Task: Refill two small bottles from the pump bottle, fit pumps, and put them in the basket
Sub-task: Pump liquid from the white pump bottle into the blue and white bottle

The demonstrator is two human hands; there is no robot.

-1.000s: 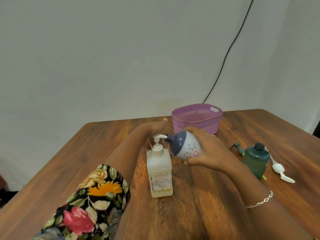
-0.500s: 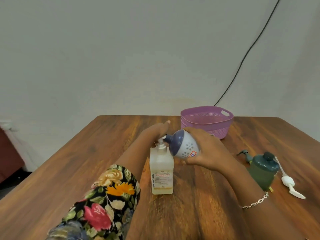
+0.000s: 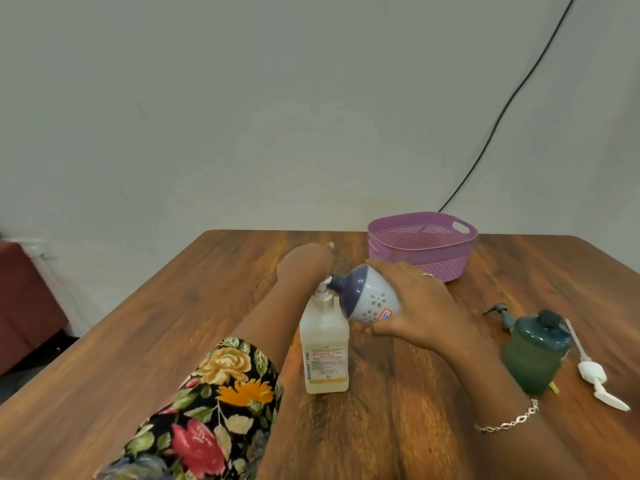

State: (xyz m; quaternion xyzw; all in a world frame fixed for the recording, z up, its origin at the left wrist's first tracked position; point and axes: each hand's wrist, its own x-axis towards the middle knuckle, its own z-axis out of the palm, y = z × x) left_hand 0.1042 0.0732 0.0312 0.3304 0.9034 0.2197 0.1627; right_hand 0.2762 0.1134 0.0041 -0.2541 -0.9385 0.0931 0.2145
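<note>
A clear pump bottle (image 3: 325, 355) with yellowish liquid low inside stands mid-table. My left hand (image 3: 304, 263) presses down on its white pump head, which sits low. My right hand (image 3: 419, 306) grips a small round white bottle with a dark blue top (image 3: 367, 299), tilted so its neck meets the pump's spout. A small dark green bottle (image 3: 533, 351) stands to the right. Beside it lie a white pump (image 3: 592, 372) and a dark green pump (image 3: 502, 315). The purple basket (image 3: 422, 247) sits behind my right hand.
The wooden table (image 3: 381, 427) ends at a pale wall. A black cable (image 3: 502, 112) runs down the wall to behind the basket. A dark red piece of furniture (image 3: 20, 303) stands off the table's left side.
The pump head was pushed down under my left hand, and the white bottle's neck stayed at the spout. The camera view tilted up and shifted left.
</note>
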